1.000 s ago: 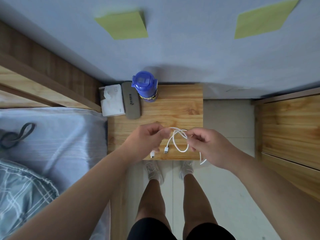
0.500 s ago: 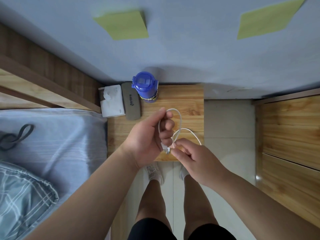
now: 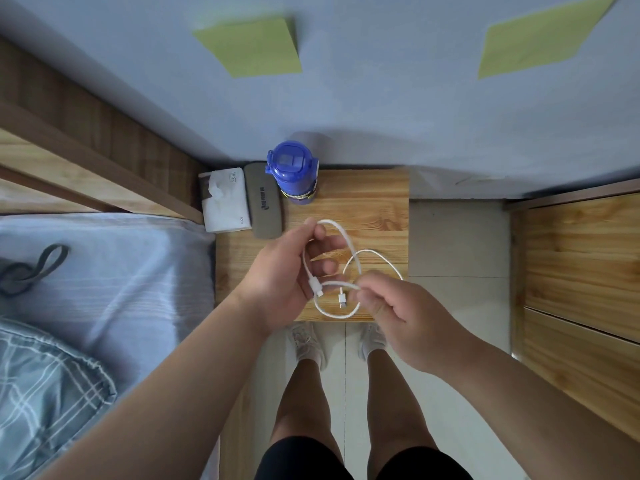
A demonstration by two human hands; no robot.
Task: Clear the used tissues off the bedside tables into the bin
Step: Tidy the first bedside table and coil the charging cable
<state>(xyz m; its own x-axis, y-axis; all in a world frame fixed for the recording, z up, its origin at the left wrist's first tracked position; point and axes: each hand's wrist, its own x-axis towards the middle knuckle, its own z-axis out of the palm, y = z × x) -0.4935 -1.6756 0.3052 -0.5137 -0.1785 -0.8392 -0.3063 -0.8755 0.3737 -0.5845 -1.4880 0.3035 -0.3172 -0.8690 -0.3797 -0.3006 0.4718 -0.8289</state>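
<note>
A white charging cable [image 3: 349, 244] hangs in loops over the wooden bedside table [image 3: 367, 206]. My left hand [image 3: 287, 271] holds one loop between thumb and fingers, with a plug end dangling by its palm. My right hand [image 3: 401, 313] pinches another part of the cable near the table's front edge, with the USB plug hanging beside it. A white tissue pack [image 3: 225, 202] lies at the table's back left corner. No loose used tissue and no bin are in view.
A grey case [image 3: 265, 202] lies beside the tissue pack, and a blue bottle [image 3: 293, 171] stands at the back by the wall. A bed with grey sheet [image 3: 104, 271] is on the left. A wooden cabinet [image 3: 581, 271] stands on the right. Tiled floor lies between.
The cable went from stretched between both hands to wound in loops. My left hand rose and turned, holding a loop; my right hand moved down and right, drawing the cable around.
</note>
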